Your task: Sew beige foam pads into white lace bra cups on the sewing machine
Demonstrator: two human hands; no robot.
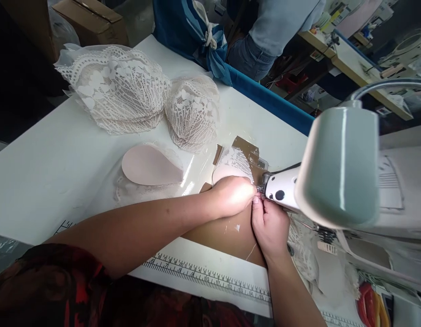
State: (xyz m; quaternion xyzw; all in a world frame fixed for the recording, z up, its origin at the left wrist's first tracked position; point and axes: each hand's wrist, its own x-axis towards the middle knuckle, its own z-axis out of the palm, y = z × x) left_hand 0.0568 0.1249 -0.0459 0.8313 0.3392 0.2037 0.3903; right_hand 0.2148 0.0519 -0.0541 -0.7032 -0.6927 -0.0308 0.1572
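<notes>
Running along the near edge of the table, a printed ruler strip [207, 278] lies before the brown panel [227, 236] on which both hands work. Bent round from the right side, the right hand [272, 223] has its thumb and forefinger narrowly spaced beside the presser foot [261, 188] of the sewing machine [288, 186]; whether they pinch any fabric, I cannot tell. The left hand [233, 195] reaches across from the left, its fingers curled tight and apparently closed on the near edge of the lace-covered cup [232, 164]. That cup lies just beyond the left knuckles, on the left side of the foot, so the left hand is clearly nearer to it, while the right hand sits on the other side, close to the left fingertips. The visible lace rises away from the wearer; the near part is covered, so the full long axis cannot be judged. Farther to the left lies a smooth beige cup [151, 165], apart from both hands, its narrow end pointing towards them. Beyond it rest two lace bundles [124, 88] [193, 109], and past the table's far edge is another person [265, 41].
</notes>
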